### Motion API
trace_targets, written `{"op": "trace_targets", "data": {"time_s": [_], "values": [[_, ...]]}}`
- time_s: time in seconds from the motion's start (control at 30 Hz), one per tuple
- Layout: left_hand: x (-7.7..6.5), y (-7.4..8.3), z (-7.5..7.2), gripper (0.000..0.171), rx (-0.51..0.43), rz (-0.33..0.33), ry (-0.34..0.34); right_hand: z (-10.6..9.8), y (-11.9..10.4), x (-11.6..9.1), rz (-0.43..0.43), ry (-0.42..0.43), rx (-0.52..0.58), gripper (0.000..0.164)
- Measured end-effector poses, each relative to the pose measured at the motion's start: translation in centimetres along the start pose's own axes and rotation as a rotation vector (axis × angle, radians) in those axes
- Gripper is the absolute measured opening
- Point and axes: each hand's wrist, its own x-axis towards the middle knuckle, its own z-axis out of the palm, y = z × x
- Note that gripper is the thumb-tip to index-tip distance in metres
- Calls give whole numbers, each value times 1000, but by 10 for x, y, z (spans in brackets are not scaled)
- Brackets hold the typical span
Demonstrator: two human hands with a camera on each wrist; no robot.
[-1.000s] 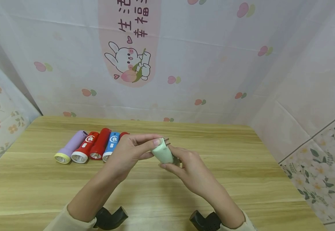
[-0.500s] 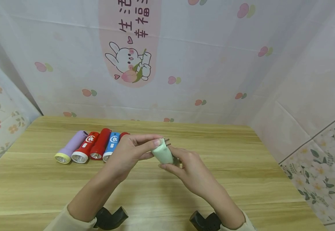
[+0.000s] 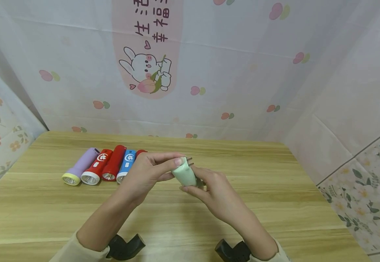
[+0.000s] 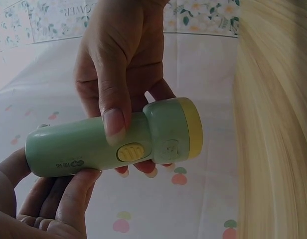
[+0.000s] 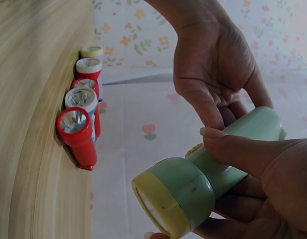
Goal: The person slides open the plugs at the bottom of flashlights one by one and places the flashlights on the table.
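Observation:
A light green flashlight (image 3: 184, 175) with a yellow head ring is held above the table between both hands. Its yellow slide switch (image 4: 131, 152) shows in the left wrist view, beside the right thumb. The left hand (image 3: 148, 171) pinches the tail end between thumb and fingers. Two metal plug prongs (image 3: 190, 161) stick out from that end in the head view. Gripping the body just behind the head is the right hand (image 3: 214, 187), its thumb on one side and fingers round the other. In the head view this hand hides the lamp end, which shows in the right wrist view.
Several flashlights lie in a row at the back left: a purple one (image 3: 82, 165), a red one with a white head (image 3: 96, 167), an all-red one (image 3: 114, 163), a blue one (image 3: 127, 164) and another red one (image 5: 76, 134). Patterned cloth (image 3: 226, 72) hangs behind the wooden table (image 3: 258, 171).

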Motion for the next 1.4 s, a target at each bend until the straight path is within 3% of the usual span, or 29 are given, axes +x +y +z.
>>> {"op": "trace_targets", "data": {"time_s": [1.4], "values": [[1,-1,-1,33,-15,-18,15,-1,-5,-2,32,-18,-13,29]]}}
